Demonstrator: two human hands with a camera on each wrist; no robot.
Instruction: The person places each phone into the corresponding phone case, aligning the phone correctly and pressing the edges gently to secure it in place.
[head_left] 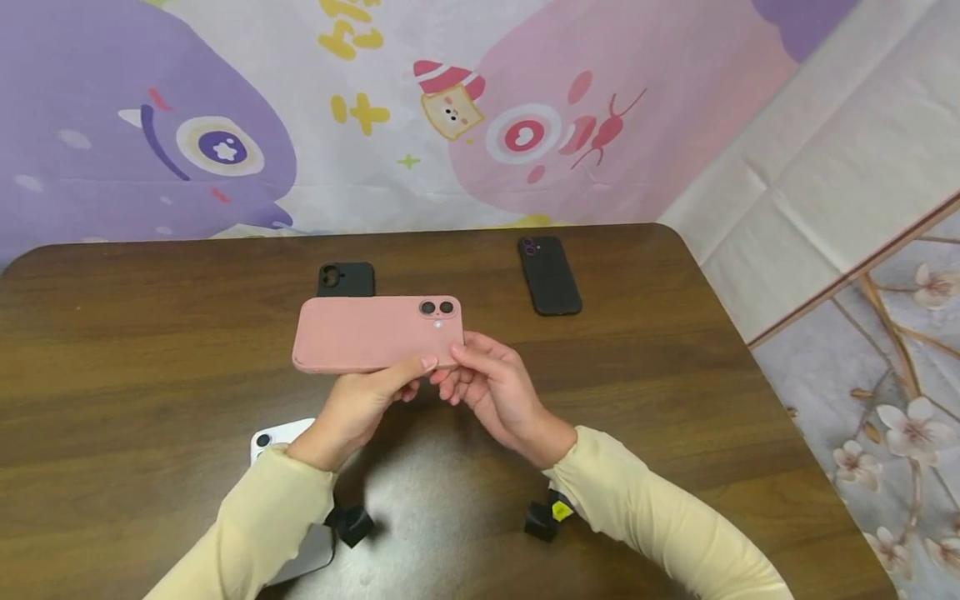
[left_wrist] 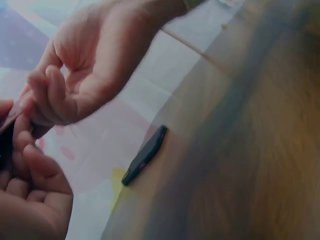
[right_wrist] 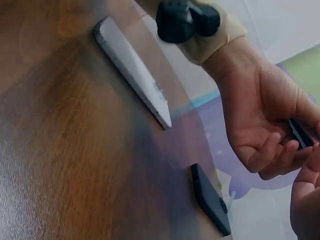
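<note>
A pink phone is held sideways above the table, its back with two camera lenses facing up. My left hand grips its lower edge, thumb over the back and fingers beneath. At the lower right corner, my right hand pinches the phone between thumb and fingers. Both hands meet close together there. In the left wrist view my left hand has curled fingers near the right hand. A dark strip of the phone shows by the left palm in the right wrist view.
Behind the pink phone lies a black phone case with a camera cutout, partly covered in view. A black phone lies at the back right. Under my left forearm is a white phone. A patterned cloth hangs behind the wooden table.
</note>
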